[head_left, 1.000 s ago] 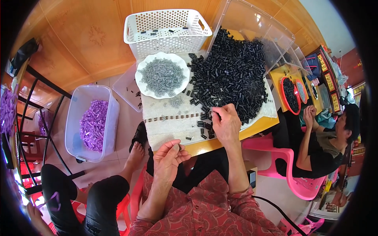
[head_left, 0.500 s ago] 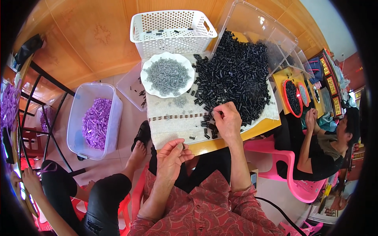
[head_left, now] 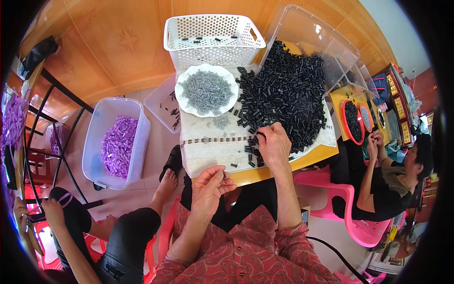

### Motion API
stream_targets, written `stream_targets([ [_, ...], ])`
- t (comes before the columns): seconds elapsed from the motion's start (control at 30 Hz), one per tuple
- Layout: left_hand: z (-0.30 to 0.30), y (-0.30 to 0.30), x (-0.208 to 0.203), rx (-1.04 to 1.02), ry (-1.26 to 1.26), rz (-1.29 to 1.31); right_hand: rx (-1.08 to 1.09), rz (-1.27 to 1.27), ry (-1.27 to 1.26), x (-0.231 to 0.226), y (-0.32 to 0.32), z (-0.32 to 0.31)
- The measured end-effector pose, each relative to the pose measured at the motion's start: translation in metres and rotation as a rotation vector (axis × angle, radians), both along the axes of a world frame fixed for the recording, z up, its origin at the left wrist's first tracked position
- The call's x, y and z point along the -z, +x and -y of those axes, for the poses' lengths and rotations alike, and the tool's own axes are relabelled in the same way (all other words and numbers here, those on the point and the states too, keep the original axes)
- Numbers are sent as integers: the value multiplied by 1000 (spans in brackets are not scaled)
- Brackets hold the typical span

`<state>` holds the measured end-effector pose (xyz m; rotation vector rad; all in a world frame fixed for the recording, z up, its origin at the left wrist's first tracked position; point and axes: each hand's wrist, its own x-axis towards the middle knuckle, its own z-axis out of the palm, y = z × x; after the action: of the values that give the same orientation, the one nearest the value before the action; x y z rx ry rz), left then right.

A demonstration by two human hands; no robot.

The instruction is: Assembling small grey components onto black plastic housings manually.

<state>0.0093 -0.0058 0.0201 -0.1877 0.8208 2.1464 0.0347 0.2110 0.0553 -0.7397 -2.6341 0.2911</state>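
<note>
My right hand (head_left: 273, 147) rests on the white cloth (head_left: 208, 156) at the near edge of a big heap of small black tubes (head_left: 283, 94), fingertips pinched on one black tube. My left hand (head_left: 210, 187) hovers at the table's front edge, fingers curled around something small that I cannot make out. A row of assembled pieces (head_left: 215, 139) lies in a line across the cloth between the hands and a white plate (head_left: 184, 102) piled with small grey metal parts (head_left: 206, 90).
A white perforated basket (head_left: 213, 40) and a clear plastic bin (head_left: 307, 33) stand at the back. A clear tub of purple pieces (head_left: 116, 144) sits on the floor at left. Another person (head_left: 388, 180) sits at right on a pink chair; a third person's leg and hands (head_left: 71, 222) are at lower left.
My right hand has slid a little toward the black heap and pinched a tube. My left hand has dropped lower, off the cloth toward the table edge.
</note>
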Motion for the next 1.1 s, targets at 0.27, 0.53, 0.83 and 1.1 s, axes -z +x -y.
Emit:
stream_targets([
  [0.27, 1, 1, 2, -1, 20, -10, -21, 8, 5, -2, 0, -3],
  [0.53, 1, 3, 1, -9, 14, -18, -135, -442, -1227, -15, 30, 28],
  [0.83, 1, 4, -9, -50, 181, -21, -226, -429, -1575, -14, 46, 64],
  [1.1, 3, 5, -10, -71, 282, 0, -238, -476, -1609, -7, 53, 79],
])
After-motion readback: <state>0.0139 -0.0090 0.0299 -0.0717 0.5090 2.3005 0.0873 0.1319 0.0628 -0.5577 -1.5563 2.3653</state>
